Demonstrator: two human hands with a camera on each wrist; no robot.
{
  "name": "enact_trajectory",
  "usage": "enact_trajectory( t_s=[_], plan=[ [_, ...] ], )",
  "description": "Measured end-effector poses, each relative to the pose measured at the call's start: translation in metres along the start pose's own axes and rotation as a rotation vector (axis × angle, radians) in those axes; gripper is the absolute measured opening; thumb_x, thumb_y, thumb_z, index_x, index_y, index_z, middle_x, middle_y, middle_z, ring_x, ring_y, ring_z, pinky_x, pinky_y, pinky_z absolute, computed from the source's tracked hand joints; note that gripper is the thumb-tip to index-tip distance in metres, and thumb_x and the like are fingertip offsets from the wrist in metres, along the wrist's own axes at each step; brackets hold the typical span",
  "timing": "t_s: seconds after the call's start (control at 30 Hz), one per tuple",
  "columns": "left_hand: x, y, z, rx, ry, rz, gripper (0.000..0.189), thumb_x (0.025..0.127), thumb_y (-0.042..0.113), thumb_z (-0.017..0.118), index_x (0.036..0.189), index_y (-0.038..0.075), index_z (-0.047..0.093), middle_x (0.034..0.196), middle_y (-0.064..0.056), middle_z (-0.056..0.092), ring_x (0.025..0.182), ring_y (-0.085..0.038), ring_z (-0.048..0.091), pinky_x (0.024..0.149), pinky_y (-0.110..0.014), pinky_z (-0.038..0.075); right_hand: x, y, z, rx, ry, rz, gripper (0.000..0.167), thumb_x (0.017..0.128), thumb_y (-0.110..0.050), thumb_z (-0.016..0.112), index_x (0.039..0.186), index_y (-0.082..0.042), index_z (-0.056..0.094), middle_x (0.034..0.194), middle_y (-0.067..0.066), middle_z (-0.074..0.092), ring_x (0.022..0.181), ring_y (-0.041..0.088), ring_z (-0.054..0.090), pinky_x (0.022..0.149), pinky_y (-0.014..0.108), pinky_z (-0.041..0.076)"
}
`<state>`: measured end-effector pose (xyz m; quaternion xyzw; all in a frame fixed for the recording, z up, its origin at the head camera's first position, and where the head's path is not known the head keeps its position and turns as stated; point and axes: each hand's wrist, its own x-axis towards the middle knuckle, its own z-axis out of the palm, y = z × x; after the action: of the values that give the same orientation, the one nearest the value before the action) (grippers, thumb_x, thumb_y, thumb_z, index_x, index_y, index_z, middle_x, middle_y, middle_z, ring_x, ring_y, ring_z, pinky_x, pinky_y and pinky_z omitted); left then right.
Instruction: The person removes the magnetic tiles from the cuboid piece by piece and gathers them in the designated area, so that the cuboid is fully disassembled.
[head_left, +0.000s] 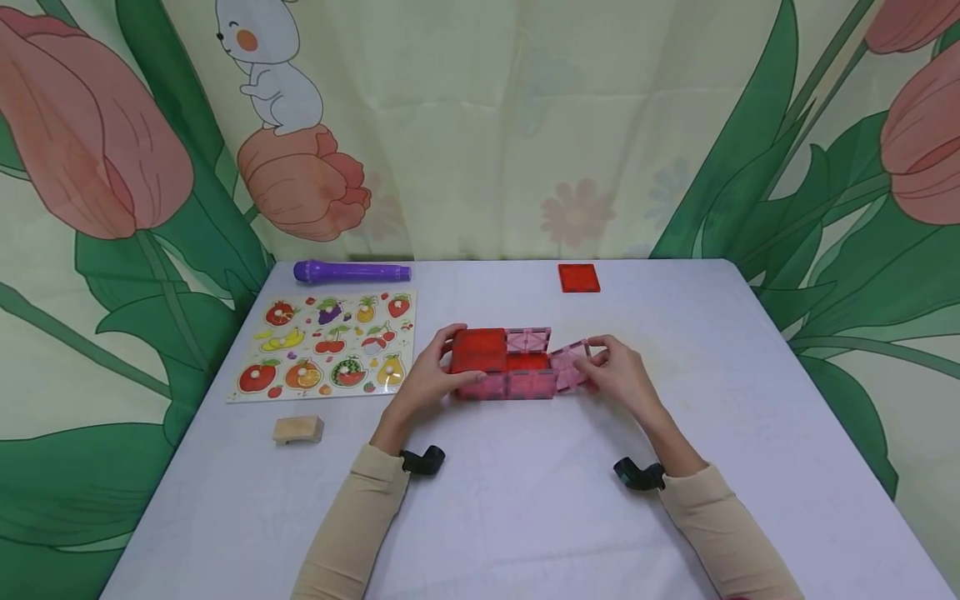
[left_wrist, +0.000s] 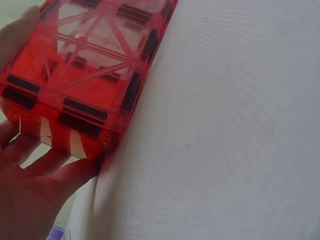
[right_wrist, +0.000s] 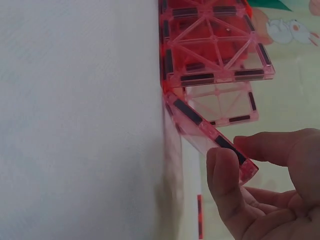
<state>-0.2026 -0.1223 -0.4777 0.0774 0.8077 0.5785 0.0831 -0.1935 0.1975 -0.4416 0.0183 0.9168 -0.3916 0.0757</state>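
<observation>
A box-like build of red and pink see-through magnetic tiles [head_left: 480, 350] stands mid-table, with part of its top uncovered at the right. My left hand [head_left: 429, 379] grips its left end, thumb along the front and fingers round the far side; in the left wrist view the fingers lie against the red end wall [left_wrist: 55, 132]. My right hand [head_left: 621, 373] pinches a pink magnetic tile [head_left: 570, 365] between thumb and fingers. In the right wrist view that tile [right_wrist: 210, 135] leans outward at a slant, its inner edge right at the build's lower right corner.
One loose red tile [head_left: 579, 278] lies at the table's back edge. To the left are a fruit puzzle board [head_left: 300, 342], a purple toy microphone [head_left: 352, 272] behind it and a small wooden block [head_left: 297, 429] in front. A printed curtain [head_left: 465, 125] hangs behind the table.
</observation>
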Motion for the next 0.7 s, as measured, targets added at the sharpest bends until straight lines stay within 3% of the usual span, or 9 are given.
enact_trajectory(
  t_s=[0.2,0.33,0.7],
  plan=[
    [-0.0007,0.0009,0.0005,0.006,-0.002,-0.004,0.085,0.080,0.037,0.083,0.151,0.032,0.037,0.152,0.003,0.043,0.143,-0.026,0.040,0.106,-0.052,0.051,-0.0050,0.0030,0.0016,-0.009,-0.080,0.040,0.073,0.093,-0.032,0.071,0.151,-0.008,0.033,0.084,0.012,0.064,0.061,0.020,0.059,0.059,0.026,0.053],
    [-0.0005,0.0003,0.0004,0.002,0.001,-0.005,0.085,0.080,0.037,0.083,0.151,0.031,0.037,0.152,0.004,0.044,0.142,-0.026,0.041,0.105,-0.052,0.052,-0.0065,0.0030,0.0031,0.008,-0.128,0.059,0.081,0.092,-0.028,0.072,0.155,-0.010,0.025,0.082,0.012,0.063,0.059,0.020,0.060,0.058,0.027,0.054],
    [-0.0012,0.0006,0.0009,0.006,0.002,-0.003,0.087,0.080,0.038,0.083,0.153,0.028,0.036,0.151,0.003,0.044,0.141,-0.027,0.041,0.104,-0.052,0.052,-0.0052,0.0037,0.0046,0.027,-0.121,0.047,0.079,0.094,-0.022,0.069,0.157,-0.012,0.022,0.083,0.013,0.063,0.061,0.021,0.059,0.059,0.026,0.054]
  ],
)
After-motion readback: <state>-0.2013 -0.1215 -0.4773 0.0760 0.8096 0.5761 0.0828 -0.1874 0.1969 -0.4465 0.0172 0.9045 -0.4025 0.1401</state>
